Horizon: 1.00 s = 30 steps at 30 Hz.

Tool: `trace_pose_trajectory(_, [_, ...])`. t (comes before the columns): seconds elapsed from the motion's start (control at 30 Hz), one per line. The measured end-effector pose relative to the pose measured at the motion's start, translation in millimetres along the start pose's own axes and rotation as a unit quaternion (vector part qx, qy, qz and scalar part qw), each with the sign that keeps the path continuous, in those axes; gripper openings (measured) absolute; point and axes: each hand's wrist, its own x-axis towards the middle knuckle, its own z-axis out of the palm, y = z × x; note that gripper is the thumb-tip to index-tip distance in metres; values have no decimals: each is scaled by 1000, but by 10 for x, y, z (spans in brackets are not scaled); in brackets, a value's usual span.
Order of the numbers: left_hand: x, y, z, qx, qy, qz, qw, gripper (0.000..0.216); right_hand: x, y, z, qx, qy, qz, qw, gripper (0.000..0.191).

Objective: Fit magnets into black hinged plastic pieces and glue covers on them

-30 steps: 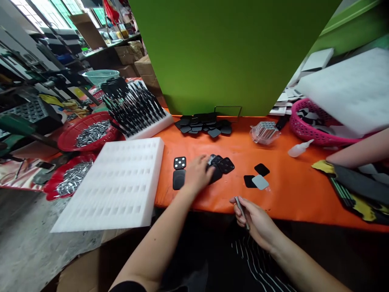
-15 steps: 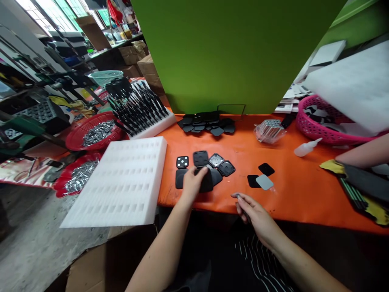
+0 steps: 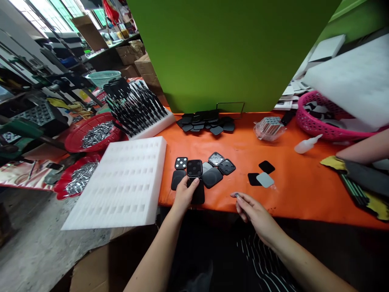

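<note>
My left hand (image 3: pixel 184 194) grips an unfolded black square compact case (image 3: pixel 194 168) at the table's near edge, its thumb lying over the lower half. To its right another unfolded black case (image 3: pixel 212 177) lies partly over a grey plate (image 3: pixel 207 166). On the left is a small case with white dots (image 3: pixel 181 163), joined to a plain black half (image 3: pixel 178 179). My right hand (image 3: pixel 253 211) is closed in a pinch above the near edge, with a small silvery tip at its fingers that I cannot make out. Loose square plates (image 3: pixel 265 180) lie beyond it.
A white foam block (image 3: pixel 121 182) stands at the left, near red baskets of metal parts (image 3: pixel 99 134). Black plates (image 3: pixel 206 121) lie below a green panel (image 3: pixel 234 52). A squeeze bottle (image 3: pixel 306 144) and a pink basket (image 3: pixel 319 129) are at right, beside another person's arm (image 3: pixel 364 151).
My left hand has moved down and left with the compact case, uncovering the grey plate and the neighbouring case. My right hand keeps its pinch in nearly the same place.
</note>
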Motion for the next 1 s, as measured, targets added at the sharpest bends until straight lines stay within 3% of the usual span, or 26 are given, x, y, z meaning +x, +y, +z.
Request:
trace_pose_trajectory(0.1, [-116, 42, 28, -10, -19, -10, 1000, 37, 8, -4, -3, -44, -10, -13, 999, 37])
trace_pose_trajectory(0.2, [-292, 57, 182, -30, -76, -23, 996, 38, 12, -108, 44, -143, -25, -82, 986, 29])
trace_pose_trajectory(0.37, [-581, 43, 451, 79, -133, 44, 987, 29, 33, -330, 136, -311, -10, -204, 928, 18])
trace_pose_trajectory(0.53, [-705, 72, 498, 205, -183, 104, 956, 43, 19, -355, 125, -447, 25, -224, 865, 20])
trace_pose_trajectory(0.67, [-746, 63, 454, 251, -207, 124, 937, 55, -21, -363, 120, -520, -3, -222, 825, 23])
trace_pose_trajectory(0.77, [-769, 28, 440, 251, -223, 108, 936, 52, -30, -391, 139, -536, -36, -208, 817, 23])
trace_pose_trajectory(1.0, [-768, -13, 456, 230, -228, 96, 941, 47, 29, -343, 152, -520, -37, -204, 828, 26])
